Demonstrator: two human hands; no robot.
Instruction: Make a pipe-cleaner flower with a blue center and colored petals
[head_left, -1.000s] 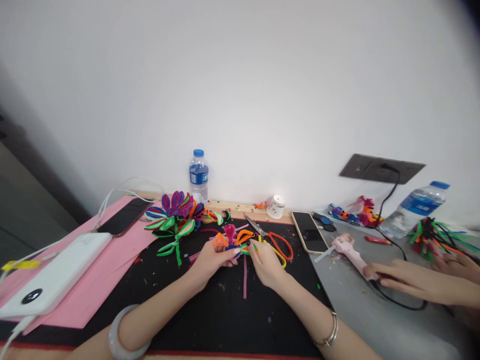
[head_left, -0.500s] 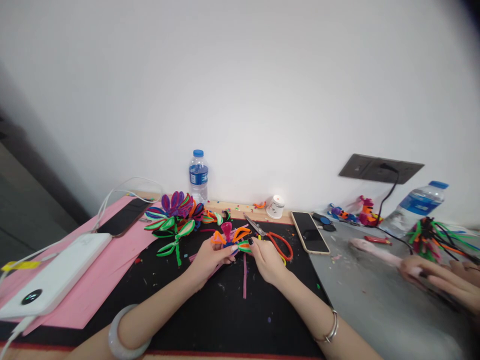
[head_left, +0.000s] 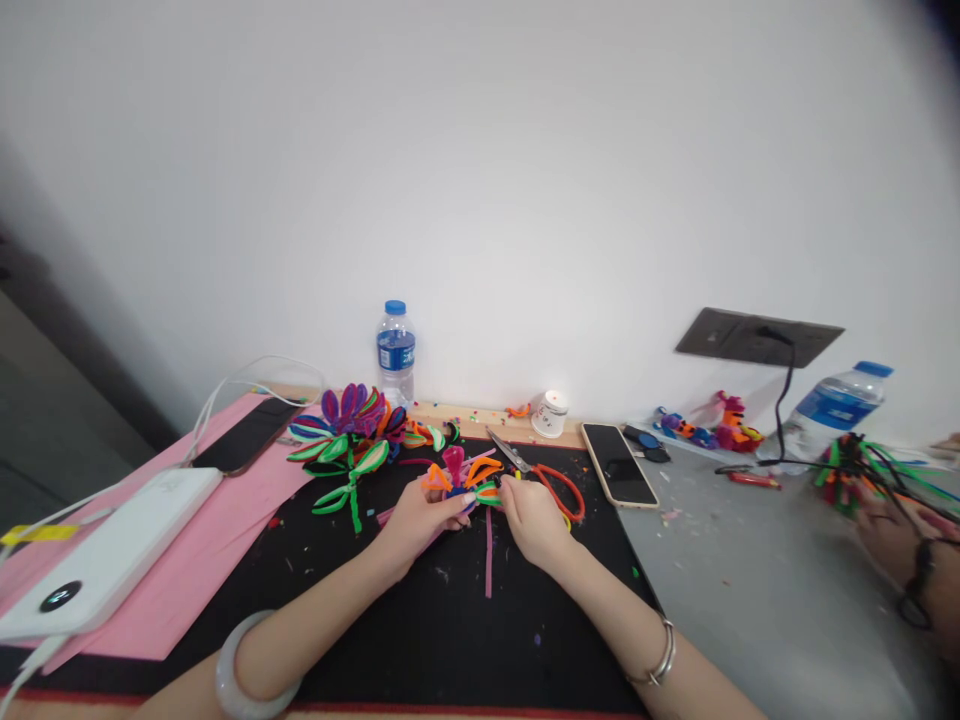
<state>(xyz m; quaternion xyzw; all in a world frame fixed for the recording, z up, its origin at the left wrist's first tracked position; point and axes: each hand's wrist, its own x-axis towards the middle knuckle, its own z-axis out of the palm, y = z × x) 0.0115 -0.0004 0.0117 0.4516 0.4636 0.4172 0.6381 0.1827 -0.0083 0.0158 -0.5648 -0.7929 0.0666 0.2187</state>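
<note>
A small pipe-cleaner flower [head_left: 463, 477] with pink, orange and green loops is held over the black mat [head_left: 420, 620]. My left hand [head_left: 415, 519] grips its base from the left. My right hand [head_left: 530, 518] pinches a green loop on its right side. Both hands touch the flower just above the mat. A loose pink pipe cleaner [head_left: 488, 555] lies on the mat below my hands. Orange-handled scissors [head_left: 544, 475] lie just behind my right hand.
Finished pipe-cleaner flowers [head_left: 352, 425] lie at the back left by a water bottle [head_left: 395, 352]. A phone [head_left: 619, 464], a small white cup [head_left: 551, 413], a power bank [head_left: 112, 555] on pink paper [head_left: 202, 560]. Another person's hand [head_left: 896, 535] and pipe-cleaner bundle [head_left: 855, 470] at right.
The other person's hands drew back to the right and took the pink glue gun off the grey table. My hands shifted the flower slightly up the mat.
</note>
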